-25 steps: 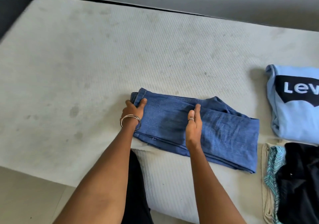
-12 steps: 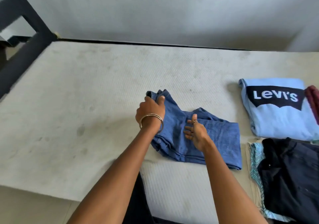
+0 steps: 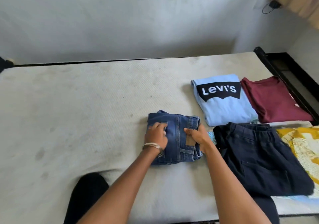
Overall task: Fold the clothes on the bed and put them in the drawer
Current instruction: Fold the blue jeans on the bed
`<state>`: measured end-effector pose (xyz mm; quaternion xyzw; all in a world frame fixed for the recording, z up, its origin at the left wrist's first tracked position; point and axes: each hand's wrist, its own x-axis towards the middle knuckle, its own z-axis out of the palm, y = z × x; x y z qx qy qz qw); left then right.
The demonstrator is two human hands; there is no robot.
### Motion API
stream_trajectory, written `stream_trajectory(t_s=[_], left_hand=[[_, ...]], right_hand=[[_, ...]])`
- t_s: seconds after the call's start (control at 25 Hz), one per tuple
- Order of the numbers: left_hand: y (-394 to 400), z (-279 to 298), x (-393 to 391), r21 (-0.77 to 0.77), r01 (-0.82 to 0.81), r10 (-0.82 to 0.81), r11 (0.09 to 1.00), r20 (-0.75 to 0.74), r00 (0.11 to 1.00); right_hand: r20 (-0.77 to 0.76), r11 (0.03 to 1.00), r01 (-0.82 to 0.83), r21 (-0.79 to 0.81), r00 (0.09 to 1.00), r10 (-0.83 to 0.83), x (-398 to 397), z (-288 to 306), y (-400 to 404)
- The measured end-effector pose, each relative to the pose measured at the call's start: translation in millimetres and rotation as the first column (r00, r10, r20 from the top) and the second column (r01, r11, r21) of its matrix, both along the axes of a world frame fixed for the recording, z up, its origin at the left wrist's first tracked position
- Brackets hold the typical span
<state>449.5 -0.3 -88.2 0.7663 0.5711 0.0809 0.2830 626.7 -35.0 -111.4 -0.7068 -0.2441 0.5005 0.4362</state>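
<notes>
My left hand (image 3: 156, 135) lies flat on the folded jeans (image 3: 174, 137), fingers straight, pressing down. My right hand (image 3: 196, 135) curls its grip round their waistband edge at 3 o'clock. The jeans sit on the bed (image 3: 77, 111) — dead centre. Just beside them at 3 o'clock, black trousers (image 3: 259, 158); at 1 o'clock a light blue shirt (image 3: 224, 101) — beyond it a maroon one (image 3: 274, 99)
</notes>
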Motion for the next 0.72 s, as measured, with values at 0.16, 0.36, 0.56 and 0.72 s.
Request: stream_trajectory(t_s=[0.16,0.36,0.56,0.72], left_hand=[[-2.5,-38.3,-39.1,0.006,0.278,-0.263,0.961,-0.304,0.916],[-7.4,-76.4,-23.4,-0.243,0.254,-0.336,0.936,-0.405,0.850],[18.2,-98.2,-21.3,-0.459,0.265,-0.453,0.848,-0.366,0.813],[28.4,-97.6,-36.7,-0.353,0.111,-0.040,0.929,0.201,0.979]], right_hand=[[0.101,0.994,-0.106,0.019,0.990,0.104,13.0,-26.7,13.7],[0.444,0.861,0.111,-0.496,0.885,0.142,-8.6,-51.5,19.7],[0.620,0.898,0.223,-0.380,0.781,0.069,-38.5,-73.7,-19.2],[0.496,0.832,0.528,-0.171,0.776,-0.391,-79.6,-81.4,-45.9]])
